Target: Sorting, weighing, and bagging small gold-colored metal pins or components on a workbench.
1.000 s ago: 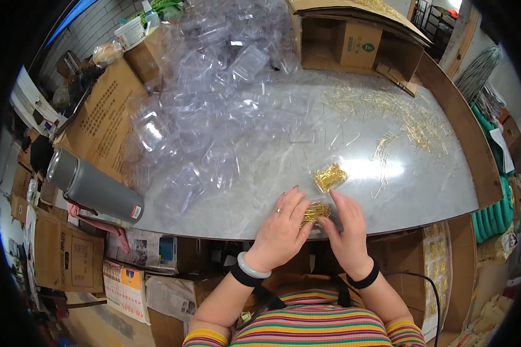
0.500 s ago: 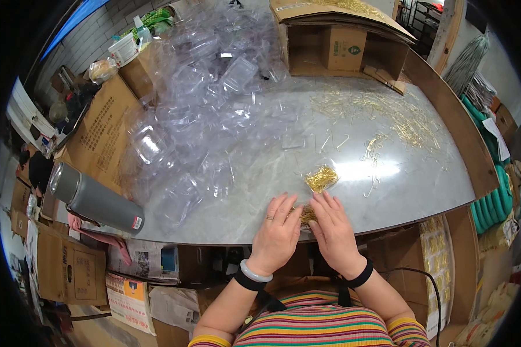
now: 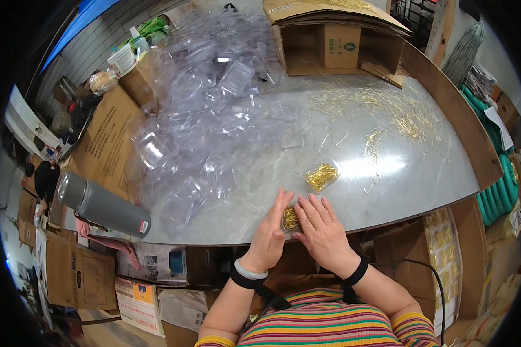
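Note:
A small clear plastic box of gold wire hooks [image 3: 290, 218] rests at the table's front edge, between my two hands. My left hand [image 3: 266, 234] stands along its left side, fingers stretched upward and thumb bent at the near corner, gripping the box. My right hand [image 3: 324, 236] lies flat with fingers stretched over the right part of the box, hiding some of it. Just beyond my fingertips sits another clear box filled with gold hooks [image 3: 321, 176].
A heap of clear plastic boxes [image 3: 214, 110] covers the left side of the grey table [image 3: 260, 202]. Loose gold hooks [image 3: 411, 118] lie scattered far right. A grey thermos [image 3: 101, 205] lies tilted at the left edge. A cardboard box [image 3: 341, 49] stands at the back.
Both hands have shifted slightly left with the box. My left hand has turned onto its edge beside it, and more of the gold hooks show between my hands.

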`<control>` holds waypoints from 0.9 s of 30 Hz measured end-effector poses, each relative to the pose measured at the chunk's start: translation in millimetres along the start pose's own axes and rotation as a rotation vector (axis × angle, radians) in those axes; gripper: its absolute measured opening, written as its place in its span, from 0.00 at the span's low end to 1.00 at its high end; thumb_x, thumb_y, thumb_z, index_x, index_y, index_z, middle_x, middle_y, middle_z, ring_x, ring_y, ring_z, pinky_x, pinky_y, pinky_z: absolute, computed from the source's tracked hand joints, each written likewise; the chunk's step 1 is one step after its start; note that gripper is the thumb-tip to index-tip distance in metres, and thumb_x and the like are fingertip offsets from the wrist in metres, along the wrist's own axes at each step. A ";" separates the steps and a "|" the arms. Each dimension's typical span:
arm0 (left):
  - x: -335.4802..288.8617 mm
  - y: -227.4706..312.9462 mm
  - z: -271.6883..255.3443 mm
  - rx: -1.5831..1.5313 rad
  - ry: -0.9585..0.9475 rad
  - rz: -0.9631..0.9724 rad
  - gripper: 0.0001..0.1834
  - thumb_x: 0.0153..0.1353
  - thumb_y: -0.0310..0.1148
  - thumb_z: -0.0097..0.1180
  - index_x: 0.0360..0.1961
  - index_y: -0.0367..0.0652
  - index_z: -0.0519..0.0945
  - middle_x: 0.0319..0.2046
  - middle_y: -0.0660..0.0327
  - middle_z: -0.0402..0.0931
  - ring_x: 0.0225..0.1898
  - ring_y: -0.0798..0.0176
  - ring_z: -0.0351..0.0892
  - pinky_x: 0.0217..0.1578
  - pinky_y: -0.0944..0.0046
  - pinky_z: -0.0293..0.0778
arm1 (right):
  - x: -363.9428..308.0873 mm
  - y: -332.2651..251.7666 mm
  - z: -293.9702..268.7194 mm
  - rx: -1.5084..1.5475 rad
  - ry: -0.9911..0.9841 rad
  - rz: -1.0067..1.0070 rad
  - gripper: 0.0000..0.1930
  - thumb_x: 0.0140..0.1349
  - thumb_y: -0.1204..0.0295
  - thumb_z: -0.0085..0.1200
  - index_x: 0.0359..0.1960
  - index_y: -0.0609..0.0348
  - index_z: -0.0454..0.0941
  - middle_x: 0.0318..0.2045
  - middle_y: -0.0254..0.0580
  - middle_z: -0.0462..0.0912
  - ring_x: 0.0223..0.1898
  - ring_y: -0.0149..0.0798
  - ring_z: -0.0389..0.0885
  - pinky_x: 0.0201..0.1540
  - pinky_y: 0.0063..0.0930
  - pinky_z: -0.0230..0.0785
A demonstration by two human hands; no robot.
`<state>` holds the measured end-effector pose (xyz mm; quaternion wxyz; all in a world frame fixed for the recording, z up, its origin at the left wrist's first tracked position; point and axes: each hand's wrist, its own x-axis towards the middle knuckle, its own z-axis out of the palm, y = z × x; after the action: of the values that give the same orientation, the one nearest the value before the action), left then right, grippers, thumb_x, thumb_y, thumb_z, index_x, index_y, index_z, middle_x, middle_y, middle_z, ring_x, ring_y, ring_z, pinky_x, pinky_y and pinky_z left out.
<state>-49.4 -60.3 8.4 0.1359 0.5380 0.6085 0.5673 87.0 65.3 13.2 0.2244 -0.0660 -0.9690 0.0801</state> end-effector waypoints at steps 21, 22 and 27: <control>-11.1 13.0 -16.1 0.625 -0.032 -0.121 0.38 0.74 0.46 0.50 0.73 0.28 0.57 0.71 0.41 0.62 0.74 0.39 0.57 0.73 0.49 0.52 | -152.2 181.0 -101.6 -0.379 0.156 0.538 0.27 0.61 0.76 0.56 0.64 0.67 0.69 0.65 0.61 0.71 0.65 0.62 0.70 0.70 0.53 0.61; -8.7 9.7 -17.6 0.645 -0.014 -0.127 0.37 0.73 0.42 0.52 0.73 0.28 0.58 0.71 0.41 0.62 0.74 0.39 0.57 0.73 0.49 0.53 | -164.8 209.3 -111.3 -0.477 0.190 0.606 0.26 0.62 0.75 0.56 0.63 0.66 0.69 0.65 0.60 0.71 0.64 0.62 0.70 0.70 0.53 0.61; 1.3 -6.9 -13.2 0.643 0.119 -0.169 0.33 0.70 0.31 0.52 0.73 0.29 0.59 0.68 0.41 0.66 0.70 0.41 0.64 0.71 0.49 0.56 | -211.9 334.8 -149.5 -0.628 0.113 0.810 0.24 0.67 0.70 0.55 0.63 0.64 0.68 0.67 0.56 0.69 0.66 0.57 0.69 0.71 0.50 0.59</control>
<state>-63.6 -64.9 7.4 -0.0298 0.4671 0.8055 0.3636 373.1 377.0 -6.1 0.1969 -0.5043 -0.8294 -0.1378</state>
